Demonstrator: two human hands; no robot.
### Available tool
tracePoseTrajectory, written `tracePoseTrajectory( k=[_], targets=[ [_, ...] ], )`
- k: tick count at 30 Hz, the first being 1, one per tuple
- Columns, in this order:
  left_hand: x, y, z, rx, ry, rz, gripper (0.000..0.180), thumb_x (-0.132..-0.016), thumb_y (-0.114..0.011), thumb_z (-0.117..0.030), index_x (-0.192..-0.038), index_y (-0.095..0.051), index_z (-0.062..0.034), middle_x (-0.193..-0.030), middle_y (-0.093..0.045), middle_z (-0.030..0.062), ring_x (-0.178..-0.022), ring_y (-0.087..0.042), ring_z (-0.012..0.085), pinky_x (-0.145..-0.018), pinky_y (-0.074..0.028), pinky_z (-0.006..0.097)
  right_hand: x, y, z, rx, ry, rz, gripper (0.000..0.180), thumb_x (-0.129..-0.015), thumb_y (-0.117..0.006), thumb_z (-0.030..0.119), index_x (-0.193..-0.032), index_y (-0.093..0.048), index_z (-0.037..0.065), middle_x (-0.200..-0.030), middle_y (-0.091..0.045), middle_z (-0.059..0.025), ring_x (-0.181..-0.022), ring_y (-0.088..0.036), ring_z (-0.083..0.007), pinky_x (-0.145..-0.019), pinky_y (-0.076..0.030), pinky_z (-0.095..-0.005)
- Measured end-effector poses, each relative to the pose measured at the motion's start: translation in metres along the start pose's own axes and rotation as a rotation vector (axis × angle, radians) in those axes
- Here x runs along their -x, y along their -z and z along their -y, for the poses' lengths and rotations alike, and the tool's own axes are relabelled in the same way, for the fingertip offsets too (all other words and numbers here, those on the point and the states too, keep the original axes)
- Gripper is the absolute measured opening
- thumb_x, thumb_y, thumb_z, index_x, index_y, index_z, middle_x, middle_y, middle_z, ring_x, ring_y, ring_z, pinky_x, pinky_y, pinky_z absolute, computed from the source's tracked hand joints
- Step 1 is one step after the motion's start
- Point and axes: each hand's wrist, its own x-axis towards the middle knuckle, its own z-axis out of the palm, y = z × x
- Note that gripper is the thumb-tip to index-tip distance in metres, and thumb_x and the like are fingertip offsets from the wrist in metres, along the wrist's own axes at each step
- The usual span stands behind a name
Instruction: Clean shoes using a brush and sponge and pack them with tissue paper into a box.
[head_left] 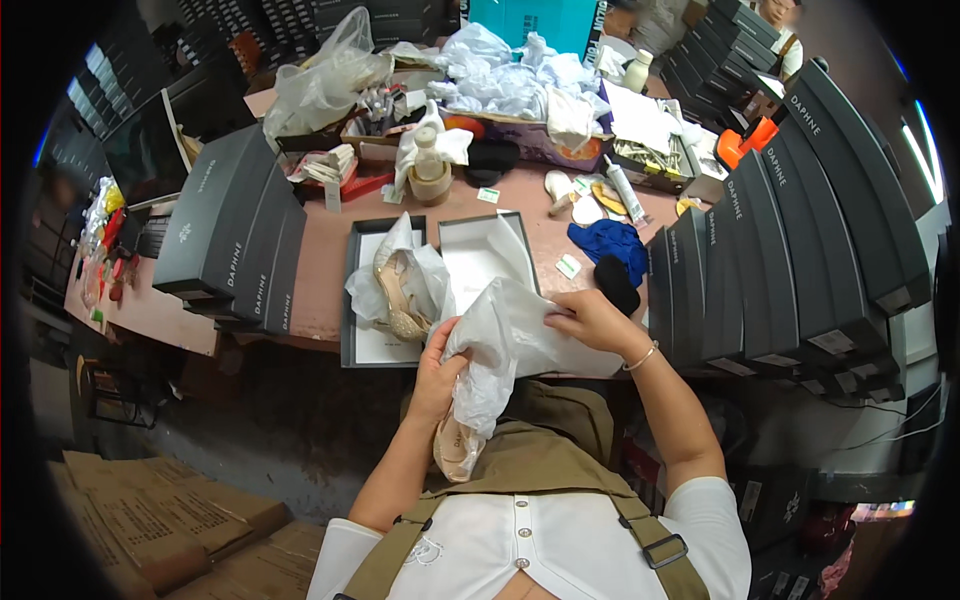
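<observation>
Through the head view I have the left hand (437,378) closed round a shoe (455,455) bundled in white tissue paper (487,380), thumb and fingers wrapped firmly over it. The right hand (592,320) pinches a loose edge of that paper between thumb and fingers, pulling it out sideways. The shoe sits low, in front of the wearer's apron (540,450), clear of the table (325,255). Its long axis runs steeply, bare end down toward the wearer, the other end up under the paper; I can't tell toe from heel.

Just beyond, a second shoe (405,323) lies in a dark box (349,345), lengthwise along it, glittery end toward me. An open box half (465,272) stands beside it. Dark box stacks flank the table, left (225,240) and right (800,240); a blue cloth (612,243) lies near the right one.
</observation>
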Motion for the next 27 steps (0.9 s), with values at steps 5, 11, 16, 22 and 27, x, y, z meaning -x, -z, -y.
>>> tracePoseTrajectory(
  k=[5, 11, 16, 22, 27],
  targets=[
    [-0.005, -0.007, -0.007, -0.036, -0.117, -0.154, 0.059, -0.078, -0.044, 0.011, -0.136, -0.041, -0.0008, -0.125, -0.053, 0.011, -0.109, -0.055, 0.0165, -0.094, -0.045, 0.027, -0.016, -0.018, 0.023, -0.223, -0.012, -0.133, 0.019, -0.086, -0.062, 0.015, -0.086, -0.058, -0.003, -0.064, -0.051, -0.0121, -0.058, -0.045, -0.0172, -0.056, -0.04, -0.0317],
    [0.008, -0.026, 0.029, -0.033, -0.077, -0.31, 0.066, -0.081, -0.049, 0.009, -0.144, -0.034, -0.0039, -0.129, -0.051, 0.0107, -0.109, -0.053, 0.0155, -0.092, -0.044, 0.027, -0.008, -0.093, 0.081, 0.1, 0.205, -0.227, 0.012, -0.08, -0.06, 0.013, -0.082, -0.055, 0.002, -0.074, -0.06, -0.0174, -0.066, -0.062, -0.0378, -0.06, -0.049, -0.046],
    [0.029, -0.019, 0.014, 0.311, 0.197, -0.011, 0.062, -0.088, -0.049, 0.002, -0.146, -0.027, -0.0043, -0.13, -0.05, 0.0109, -0.113, -0.054, 0.0191, -0.096, -0.043, 0.031, 0.022, -0.097, 0.075, 0.255, 0.261, -0.055, 0.015, -0.074, -0.062, 0.011, -0.084, -0.054, 0.005, -0.076, -0.059, -0.0117, -0.069, -0.063, -0.0329, -0.062, -0.049, -0.044],
    [0.005, -0.012, -0.009, -0.11, 0.188, 0.074, 0.071, -0.083, -0.062, 0.001, -0.145, -0.026, -0.0025, -0.133, -0.047, 0.0093, -0.116, -0.05, 0.0166, -0.099, -0.041, 0.031, 0.052, -0.066, 0.098, 0.336, 0.321, -0.175, 0.039, -0.075, -0.071, 0.021, -0.111, -0.059, 0.009, -0.095, -0.056, -0.0156, -0.085, -0.06, -0.0293, -0.078, -0.047, -0.0349],
    [0.006, -0.013, -0.006, -0.108, 0.118, 0.127, 0.079, -0.08, -0.058, 0.007, -0.149, -0.019, -0.0031, -0.135, -0.045, 0.0099, -0.116, -0.05, 0.016, -0.099, -0.04, 0.029, 0.061, -0.077, 0.071, -0.122, -0.005, -0.117, 0.037, -0.08, -0.067, 0.011, -0.115, -0.06, 0.005, -0.101, -0.056, -0.0142, -0.085, -0.06, -0.0289, -0.069, -0.048, -0.0313]
  ],
)
